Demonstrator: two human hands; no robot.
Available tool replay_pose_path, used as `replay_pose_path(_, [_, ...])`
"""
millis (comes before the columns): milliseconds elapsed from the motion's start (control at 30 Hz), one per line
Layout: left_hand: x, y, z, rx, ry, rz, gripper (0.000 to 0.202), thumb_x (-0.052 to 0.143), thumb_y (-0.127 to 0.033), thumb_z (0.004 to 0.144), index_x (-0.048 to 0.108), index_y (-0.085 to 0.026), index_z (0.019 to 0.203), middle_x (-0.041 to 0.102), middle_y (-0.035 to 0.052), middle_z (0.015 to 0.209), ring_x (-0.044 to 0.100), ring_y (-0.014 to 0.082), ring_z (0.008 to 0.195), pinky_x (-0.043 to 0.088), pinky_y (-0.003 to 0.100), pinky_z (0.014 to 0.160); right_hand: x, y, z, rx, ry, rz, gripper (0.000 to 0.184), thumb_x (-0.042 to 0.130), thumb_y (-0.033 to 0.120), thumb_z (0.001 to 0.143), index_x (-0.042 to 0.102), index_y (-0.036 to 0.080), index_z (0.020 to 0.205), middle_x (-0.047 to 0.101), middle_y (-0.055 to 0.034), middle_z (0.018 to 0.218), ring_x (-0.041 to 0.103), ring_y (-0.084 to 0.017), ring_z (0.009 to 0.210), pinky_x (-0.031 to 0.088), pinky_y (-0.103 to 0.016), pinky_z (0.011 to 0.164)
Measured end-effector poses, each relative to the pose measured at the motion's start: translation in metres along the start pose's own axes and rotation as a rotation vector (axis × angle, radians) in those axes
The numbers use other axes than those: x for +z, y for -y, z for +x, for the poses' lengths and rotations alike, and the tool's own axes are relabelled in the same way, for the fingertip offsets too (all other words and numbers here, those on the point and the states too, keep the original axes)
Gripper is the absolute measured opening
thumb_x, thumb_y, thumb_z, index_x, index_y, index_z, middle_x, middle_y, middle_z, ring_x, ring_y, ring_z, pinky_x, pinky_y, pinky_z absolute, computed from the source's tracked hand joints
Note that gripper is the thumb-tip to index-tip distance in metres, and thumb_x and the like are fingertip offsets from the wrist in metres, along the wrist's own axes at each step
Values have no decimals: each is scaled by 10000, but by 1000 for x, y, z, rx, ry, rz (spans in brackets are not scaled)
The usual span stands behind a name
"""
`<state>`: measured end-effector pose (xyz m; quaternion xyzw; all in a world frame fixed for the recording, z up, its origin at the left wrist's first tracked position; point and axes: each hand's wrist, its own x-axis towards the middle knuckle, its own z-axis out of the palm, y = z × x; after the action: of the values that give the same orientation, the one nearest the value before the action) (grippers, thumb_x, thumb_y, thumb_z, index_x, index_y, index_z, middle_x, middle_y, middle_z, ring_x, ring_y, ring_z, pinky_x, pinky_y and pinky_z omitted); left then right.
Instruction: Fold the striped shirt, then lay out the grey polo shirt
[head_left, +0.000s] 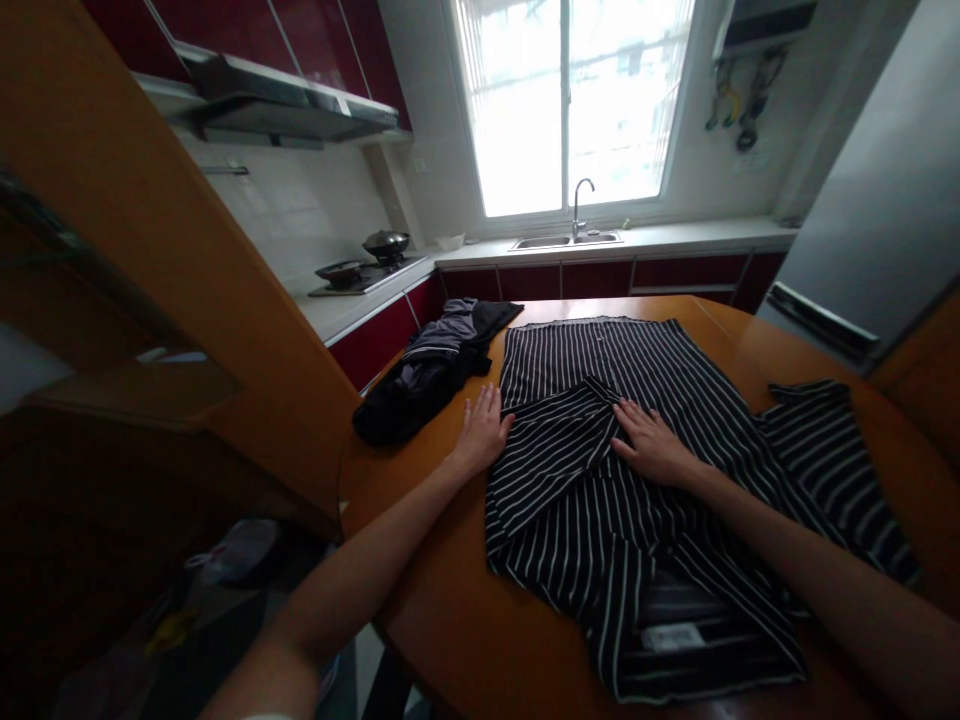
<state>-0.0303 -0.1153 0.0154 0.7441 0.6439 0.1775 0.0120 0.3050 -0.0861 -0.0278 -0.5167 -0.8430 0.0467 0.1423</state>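
A black shirt with white stripes [705,420] lies spread on the wooden table [442,610], its collar end and a pale label toward me. One sleeve is folded across the body, and the other reaches out to the right. My left hand [482,430] rests at the shirt's left edge, fingers stretched out, by the folded sleeve. Flat on the cloth near the middle lies my right hand [651,443], its fingers extended at the end of that sleeve. Neither hand grips anything.
A heap of black and grey clothing [435,365] sits at the table's left edge. Behind are a stove with a lidded pan [386,243], a sink [559,241] under the window, and a fridge [862,190] at right. A wooden cabinet side [247,280] stands close on the left.
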Motion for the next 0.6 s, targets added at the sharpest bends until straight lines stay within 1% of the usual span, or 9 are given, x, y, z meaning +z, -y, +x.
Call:
replay_pose_path(33, [-4, -7, -3, 100, -16, -45, 602, 348, -415, 1043, 295, -118, 1564, 240, 186, 1645, 166, 304, 1539, 169, 554, 1234, -1, 1, 0, -1, 12, -12, 709, 351, 467, 957, 340, 93, 1560, 261, -165, 1636, 193, -285, 1530, 157, -538, 1231])
replay_pose_path(67, [-8, -14, -6, 219, 3, -100, 586, 351, -409, 1046, 304, -146, 1567, 264, 158, 1643, 191, 278, 1536, 203, 518, 1238, -3, 2, 0, 0, 24, -22, 714, 343, 468, 959, 334, 82, 1560, 253, -167, 1638, 190, -287, 1531, 160, -540, 1230])
replay_pose_path(133, [-15, -30, -17, 465, 113, -194, 576, 361, -425, 1050, 302, -201, 1578, 285, 106, 1644, 214, 237, 1532, 243, 454, 1242, -5, 3, 0, 4, 40, -33, 717, 339, 463, 960, 330, 71, 1560, 247, -169, 1640, 188, -289, 1531, 162, -539, 1231])
replay_pose_path(200, [-19, -44, -28, 653, 240, -225, 599, 392, -458, 1045, 271, -249, 1594, 261, 70, 1655, 191, 237, 1538, 218, 455, 1251, -6, 4, 0, 10, 41, -31, 717, 350, 455, 956, 325, 74, 1563, 253, -167, 1639, 187, -286, 1531, 167, -531, 1234])
replay_pose_path(267, [-20, -54, -36, 771, 335, -206, 648, 444, -496, 1025, 234, -294, 1604, 222, 48, 1666, 153, 269, 1544, 170, 504, 1256, -7, 4, 0, 21, 32, -18, 712, 360, 423, 951, 308, 75, 1569, 263, -166, 1636, 192, -281, 1531, 183, -525, 1232])
replay_pose_path(333, [-21, -57, -40, 833, 405, -166, 688, 480, -538, 1002, 214, -337, 1604, 192, 28, 1672, 129, 297, 1545, 134, 548, 1252, -9, 2, -1, 39, 7, -7, 693, 352, 366, 951, 295, 66, 1573, 275, -173, 1631, 203, -285, 1528, 202, -531, 1227])
replay_pose_path(433, [-21, -57, -41, 850, 455, -102, 666, 470, -591, 989, 247, -396, 1585, 145, -4, 1680, 81, 325, 1546, 95, 597, 1237, -16, 1, -1, 43, -62, 1, 644, 317, 297, 967, 298, 93, 1578, 285, -163, 1631, 198, -290, 1529, 207, -559, 1218])
replay_pose_path(533, [-21, -55, -40, 863, 474, -69, 615, 438, -604, 995, 280, -434, 1565, 114, -29, 1683, 36, 333, 1547, 67, 623, 1226, -24, 6, -2, -78, -98, 26, 605, 306, 355, 1013, 290, 176, 1590, 246, -107, 1652, 135, -265, 1543, 160, -567, 1228])
replay_pose_path(600, [-21, -55, -40, 879, 488, -67, 610, 426, -598, 1002, 264, -438, 1568, 130, -29, 1680, 40, 329, 1547, 43, 635, 1221, -27, 11, -4, -207, -51, 52, 602, 309, 443, 1034, 275, 230, 1597, 211, -71, 1664, 98, -245, 1547, 121, -556, 1236])
